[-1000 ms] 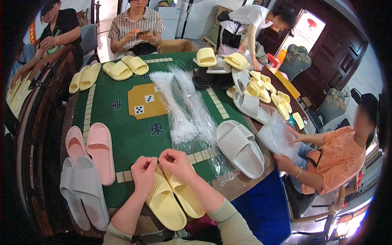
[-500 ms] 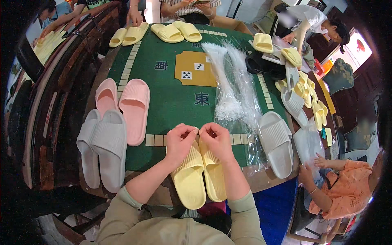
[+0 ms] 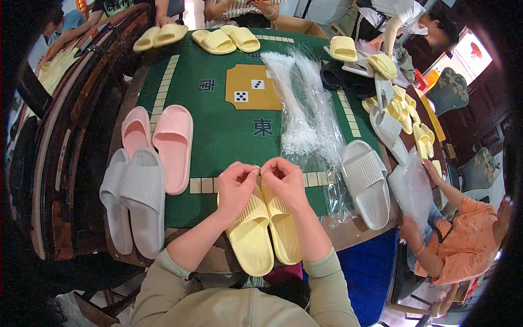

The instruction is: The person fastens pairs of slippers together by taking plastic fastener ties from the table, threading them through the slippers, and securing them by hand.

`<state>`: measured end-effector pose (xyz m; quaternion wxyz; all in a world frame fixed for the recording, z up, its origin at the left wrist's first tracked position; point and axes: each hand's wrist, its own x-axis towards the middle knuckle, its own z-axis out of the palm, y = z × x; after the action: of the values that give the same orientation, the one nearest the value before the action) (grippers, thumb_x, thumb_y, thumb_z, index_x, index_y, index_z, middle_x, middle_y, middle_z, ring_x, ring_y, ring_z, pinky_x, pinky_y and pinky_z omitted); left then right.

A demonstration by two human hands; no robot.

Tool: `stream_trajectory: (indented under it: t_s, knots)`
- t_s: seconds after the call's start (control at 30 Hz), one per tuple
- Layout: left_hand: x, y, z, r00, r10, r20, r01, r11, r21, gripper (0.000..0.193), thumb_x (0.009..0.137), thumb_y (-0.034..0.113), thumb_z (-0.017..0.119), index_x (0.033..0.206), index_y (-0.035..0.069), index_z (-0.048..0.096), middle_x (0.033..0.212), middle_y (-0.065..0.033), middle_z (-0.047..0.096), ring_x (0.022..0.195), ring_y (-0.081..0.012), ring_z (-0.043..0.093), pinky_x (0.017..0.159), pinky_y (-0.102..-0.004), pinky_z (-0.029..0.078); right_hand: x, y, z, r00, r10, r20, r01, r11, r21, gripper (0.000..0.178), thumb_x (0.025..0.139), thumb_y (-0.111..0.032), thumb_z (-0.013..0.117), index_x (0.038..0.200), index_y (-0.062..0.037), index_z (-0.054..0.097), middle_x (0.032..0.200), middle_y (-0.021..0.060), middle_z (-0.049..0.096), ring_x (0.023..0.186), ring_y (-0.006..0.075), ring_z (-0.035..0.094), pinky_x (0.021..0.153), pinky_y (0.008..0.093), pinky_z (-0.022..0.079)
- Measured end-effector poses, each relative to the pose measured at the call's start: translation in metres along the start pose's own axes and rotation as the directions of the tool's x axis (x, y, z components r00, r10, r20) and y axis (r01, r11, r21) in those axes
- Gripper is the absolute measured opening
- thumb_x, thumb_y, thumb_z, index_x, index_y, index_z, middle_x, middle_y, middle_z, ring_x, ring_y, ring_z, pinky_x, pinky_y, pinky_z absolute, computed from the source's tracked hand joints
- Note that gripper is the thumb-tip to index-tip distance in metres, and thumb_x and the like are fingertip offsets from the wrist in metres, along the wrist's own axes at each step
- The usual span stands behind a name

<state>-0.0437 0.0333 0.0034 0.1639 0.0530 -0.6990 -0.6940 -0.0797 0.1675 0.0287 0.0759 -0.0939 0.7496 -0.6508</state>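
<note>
Green felt covers the square game table (image 3: 218,131), which has a tan panel with dice marks at its centre and a dark wooden rim around it. At the near edge lies a pair of yellow slippers (image 3: 264,229), side by side with heels hanging over the rim toward the person. Both of the person's hands sit above the toe ends of this pair: the left hand (image 3: 235,185) is curled with its fingertips pinched together, and the right hand (image 3: 284,180) is curled the same way, the two meeting at the fingertips over the gap between the slippers. Something very small seems to be nipped between them, but it is too small to tell what. To the left of the hands lie a pair of pink slippers (image 3: 160,143) and, nearer the rim, a pair of grey slippers (image 3: 133,199). To the right, a single grey-white slipper (image 3: 368,182) lies just beside a long clear bag of white plastic ties (image 3: 302,117) that stretches up the felt. More yellow slippers (image 3: 226,39) lie at the far edge, and another heap of slippers (image 3: 400,109) sits on the right side. A person in an orange top (image 3: 468,240) at the right holds a clear plastic bag (image 3: 411,188).
</note>
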Motion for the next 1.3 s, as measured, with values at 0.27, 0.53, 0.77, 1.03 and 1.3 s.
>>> stream_trajectory:
  t_s: [0.27, 0.53, 0.77, 1.03, 1.3]
  knots:
    - [-0.001, 0.007, -0.002, 0.998, 0.059, 0.004, -0.059, 0.995, 0.079, 0.002, 0.082, -0.002, 0.064, 0.082, -0.003, 0.066, 0.073, -0.0043, 0.057, 0.067, -0.0094, 0.054, 0.058, -0.0230, 0.043, 0.000, 0.002, -0.001, 0.999, -0.038, -0.011, 0.038, 0.999, -0.035, 0.006, 0.080, -0.006, 0.065, 0.080, -0.0003, 0.064, 0.068, -0.0027, 0.060, 0.063, 0.0031, 0.051, 0.058, 0.0206, 0.044]
    - [-0.002, 0.005, -0.004, 0.999, 0.041, 0.007, -0.041, 0.995, 0.086, 0.003, 0.081, -0.002, 0.064, 0.082, -0.004, 0.066, 0.072, -0.0050, 0.057, 0.063, -0.0098, 0.054, 0.056, -0.0229, 0.043, -0.002, 0.005, 0.001, 1.000, -0.018, 0.000, 0.018, 1.000, -0.003, 0.005, 0.081, -0.005, 0.065, 0.080, -0.0002, 0.064, 0.067, -0.0044, 0.057, 0.062, 0.0016, 0.047, 0.056, 0.0193, 0.040]
    - [-0.002, 0.005, -0.002, 0.998, 0.066, 0.018, -0.068, 0.990, 0.122, 0.004, 0.080, -0.001, 0.064, 0.081, -0.004, 0.067, 0.071, -0.0074, 0.059, 0.061, -0.0121, 0.056, 0.055, -0.0244, 0.045, 0.000, 0.009, 0.000, 1.000, -0.013, -0.008, 0.013, 1.000, -0.014, 0.006, 0.081, -0.006, 0.065, 0.080, 0.0000, 0.064, 0.067, -0.0042, 0.057, 0.061, 0.0015, 0.048, 0.055, 0.0192, 0.040]
    - [-0.001, 0.009, -0.003, 1.000, 0.017, 0.012, -0.018, 0.998, 0.057, 0.006, 0.081, 0.001, 0.064, 0.083, -0.004, 0.068, 0.071, -0.0080, 0.060, 0.061, -0.0127, 0.058, 0.055, -0.0254, 0.045, 0.000, 0.006, 0.001, 0.999, -0.036, -0.009, 0.036, 0.998, -0.050, 0.006, 0.081, -0.005, 0.065, 0.080, 0.0003, 0.063, 0.067, -0.0036, 0.057, 0.061, 0.0014, 0.048, 0.055, 0.0193, 0.041]
    - [-0.001, 0.006, -0.006, 1.000, 0.004, 0.022, -0.007, 0.992, 0.128, 0.008, 0.081, 0.003, 0.065, 0.083, -0.004, 0.069, 0.070, -0.0078, 0.061, 0.060, -0.0128, 0.058, 0.055, -0.0255, 0.046, -0.001, 0.006, 0.004, 0.992, -0.123, -0.021, 0.120, 0.986, -0.117, 0.005, 0.079, -0.003, 0.065, 0.079, 0.0005, 0.063, 0.066, -0.0015, 0.057, 0.058, 0.0028, 0.048, 0.052, 0.0204, 0.041]
